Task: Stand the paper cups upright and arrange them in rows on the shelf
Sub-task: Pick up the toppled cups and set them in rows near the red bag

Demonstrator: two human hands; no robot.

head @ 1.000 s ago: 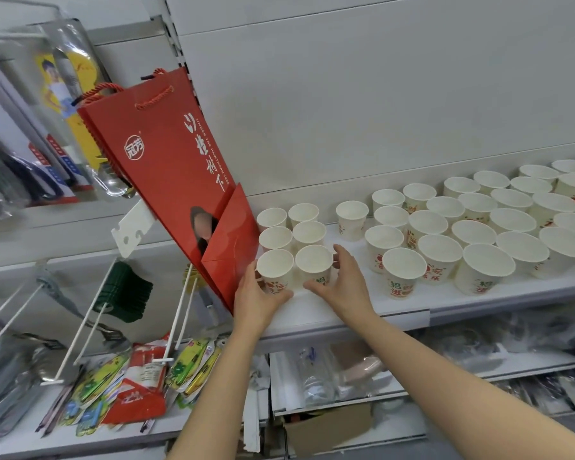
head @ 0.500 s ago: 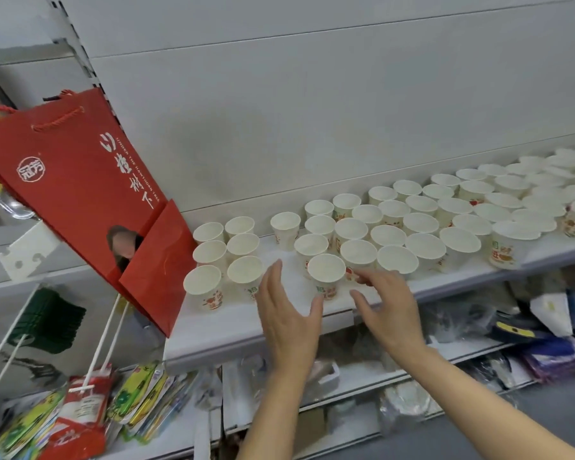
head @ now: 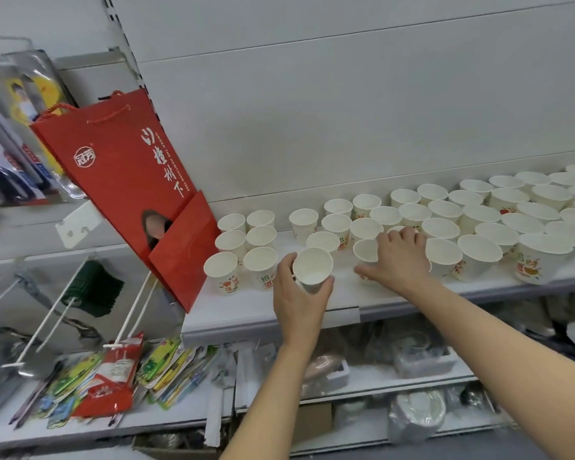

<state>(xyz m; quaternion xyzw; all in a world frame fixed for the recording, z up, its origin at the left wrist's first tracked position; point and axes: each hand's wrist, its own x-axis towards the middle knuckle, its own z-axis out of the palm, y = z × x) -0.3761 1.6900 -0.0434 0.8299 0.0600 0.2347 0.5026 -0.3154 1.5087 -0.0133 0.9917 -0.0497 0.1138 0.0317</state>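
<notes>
**Holding one cup near the shelf edge, with neighbours close enough to topple**

Gripping a paper cup (head: pixel 312 269) from the side, the left hand (head: pixel 299 300) has its fingers and thumb curled round the wall, and the cup looks tilted toward the camera, close to the front lip of the shelf (head: pixel 273 315). The right hand (head: pixel 397 257) lies over another cup (head: pixel 366 251), fingers spread and fairly straight; whether it grips anything I cannot tell.

Thin paper walls probably dent easily, so a hard squeeze could crush the held cup. Set down tilted or too near the lip, it could roll off. The block of six cups (head: pixel 244 247) stands just left, beside a leaning red bag (head: pixel 123 167); a nudge there could knock several over. The right forearm crosses near the front row and may brush it.
</notes>
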